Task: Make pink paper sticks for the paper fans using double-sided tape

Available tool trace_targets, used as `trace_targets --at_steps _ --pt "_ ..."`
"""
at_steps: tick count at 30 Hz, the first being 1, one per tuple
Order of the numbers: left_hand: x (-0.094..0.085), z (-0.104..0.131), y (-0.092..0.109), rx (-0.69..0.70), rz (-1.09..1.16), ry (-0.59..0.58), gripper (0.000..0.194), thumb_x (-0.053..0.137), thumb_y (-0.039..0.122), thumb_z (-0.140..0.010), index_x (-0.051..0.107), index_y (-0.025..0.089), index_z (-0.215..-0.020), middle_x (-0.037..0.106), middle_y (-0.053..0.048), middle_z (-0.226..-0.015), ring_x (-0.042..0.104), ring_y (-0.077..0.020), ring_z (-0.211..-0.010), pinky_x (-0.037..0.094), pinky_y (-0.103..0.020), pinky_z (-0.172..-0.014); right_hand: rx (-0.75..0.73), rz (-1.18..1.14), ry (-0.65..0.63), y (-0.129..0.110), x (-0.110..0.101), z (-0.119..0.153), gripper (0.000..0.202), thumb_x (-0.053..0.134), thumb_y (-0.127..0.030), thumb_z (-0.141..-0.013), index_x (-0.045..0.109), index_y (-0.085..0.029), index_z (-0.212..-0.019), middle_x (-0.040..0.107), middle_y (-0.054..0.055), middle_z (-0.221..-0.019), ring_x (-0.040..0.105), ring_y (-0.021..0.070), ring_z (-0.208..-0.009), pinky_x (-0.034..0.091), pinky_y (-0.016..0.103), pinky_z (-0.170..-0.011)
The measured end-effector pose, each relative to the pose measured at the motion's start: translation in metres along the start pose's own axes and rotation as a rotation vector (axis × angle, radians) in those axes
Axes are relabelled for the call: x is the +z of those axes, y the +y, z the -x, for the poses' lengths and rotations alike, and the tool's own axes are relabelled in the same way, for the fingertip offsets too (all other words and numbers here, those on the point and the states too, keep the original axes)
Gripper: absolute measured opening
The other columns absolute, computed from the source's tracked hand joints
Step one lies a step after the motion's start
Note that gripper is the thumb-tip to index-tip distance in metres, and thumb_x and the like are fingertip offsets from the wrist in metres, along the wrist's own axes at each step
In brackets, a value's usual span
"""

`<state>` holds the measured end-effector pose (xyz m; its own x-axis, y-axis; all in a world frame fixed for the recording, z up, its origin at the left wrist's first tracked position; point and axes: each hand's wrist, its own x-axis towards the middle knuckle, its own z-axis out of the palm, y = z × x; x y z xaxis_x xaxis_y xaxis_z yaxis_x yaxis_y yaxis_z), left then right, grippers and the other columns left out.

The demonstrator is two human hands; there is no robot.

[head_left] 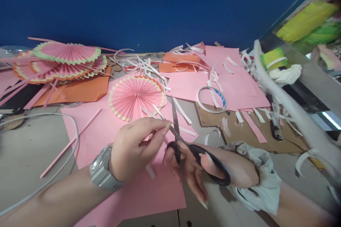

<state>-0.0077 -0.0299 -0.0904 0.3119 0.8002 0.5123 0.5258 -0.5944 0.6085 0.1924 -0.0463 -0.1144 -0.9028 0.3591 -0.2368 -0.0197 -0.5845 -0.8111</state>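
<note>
My left hand [138,147] is closed, thumb and forefinger pinched at the scissor blades by a thin white strip [159,112]. Black-handled scissors [175,117] sit in my right hand [195,170], thumb through the big loop and fingers at the smaller one, with the blades parted and pointing away. Just beyond my left hand, a round pleated pink paper fan [136,95] with a yellow and orange edge lies on pink paper [93,142]. What the lower fingers of my left hand hold is hidden.
Stacked pleated fans [69,55] lie back left on orange paper [80,90]. A tape roll [199,104] rests by pink sheets [229,81] and white scraps. Cardboard [239,134] with a cutter [276,129] is at right. A white cable [77,134] curves at left; a pale tube [287,103] crosses the right.
</note>
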Motion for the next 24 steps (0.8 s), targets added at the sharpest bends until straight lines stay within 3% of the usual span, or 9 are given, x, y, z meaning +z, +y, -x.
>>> trace_targets --at_steps 8,10,18,24 --pt "-0.001 -0.001 0.0 0.015 -0.022 -0.039 0.013 0.058 0.009 -0.081 0.066 0.015 -0.089 0.072 -0.002 -0.078 0.063 -0.0096 -0.064 0.05 -0.016 -0.065 0.028 0.052 -0.028 -0.002 -0.002 -0.003 0.069 0.045 -0.077 -0.064 0.046 -0.019 -0.102 0.051 0.006 -0.093 0.057 0.0087 -0.05 0.046 0.021 -0.046" --pt "-0.001 -0.002 0.001 0.017 -0.018 -0.046 0.013 0.058 0.009 -0.08 0.066 0.015 -0.088 0.072 -0.002 -0.078 0.063 -0.0101 -0.066 0.05 -0.017 -0.066 0.022 0.069 0.023 -0.002 -0.001 -0.002 0.066 0.045 -0.075 -0.066 0.045 -0.02 -0.101 0.051 0.005 -0.091 0.055 0.0078 -0.049 0.043 0.02 -0.044" --pt "0.0 -0.002 0.003 -0.074 0.013 -0.039 0.011 0.06 0.01 -0.077 0.066 0.017 -0.081 0.067 0.002 -0.062 0.056 -0.009 -0.049 0.045 -0.018 -0.049 0.033 0.093 0.13 -0.004 0.009 0.004 0.056 0.049 -0.069 -0.073 0.045 -0.02 -0.099 0.044 -0.001 -0.08 0.051 0.0071 -0.042 0.037 0.019 -0.04" --pt "-0.001 0.0 0.005 -0.068 0.0 -0.018 0.009 0.06 0.01 -0.076 0.064 0.018 -0.079 0.065 0.003 -0.062 0.056 -0.0082 -0.05 0.044 -0.017 -0.048 0.014 0.091 0.175 -0.005 0.012 0.002 0.053 0.046 -0.069 -0.074 0.044 -0.022 -0.096 0.047 0.0 -0.08 0.051 0.009 -0.042 0.041 0.023 -0.042"
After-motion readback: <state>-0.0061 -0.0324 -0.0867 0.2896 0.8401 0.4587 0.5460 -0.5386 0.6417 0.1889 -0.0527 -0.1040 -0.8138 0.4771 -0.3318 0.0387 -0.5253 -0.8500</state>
